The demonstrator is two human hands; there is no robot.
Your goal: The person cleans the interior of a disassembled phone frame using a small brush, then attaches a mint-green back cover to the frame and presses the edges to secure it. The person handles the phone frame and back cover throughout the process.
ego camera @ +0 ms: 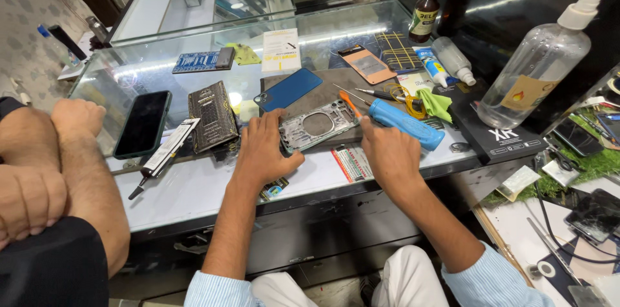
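My left hand (263, 145) holds the left end of an opened silver phone frame (320, 125) that lies on a grey mat (361, 80) on the glass counter. My right hand (386, 152) is closed around a thin orange-tipped tool (349, 103), its tip resting at the frame's right edge. A blue phone back cover (289, 89) lies just behind the frame. A blue-handled screwdriver (405, 124) lies beside my right hand.
Another person's folded arms (55, 171) rest at the left edge. A black phone (143, 123), a dark tool case (212, 115), a glue tube (165, 154), a large clear spray bottle (539, 68), a brown bottle (424, 15), a green cloth (434, 104) and a black box (494, 129) crowd the counter.
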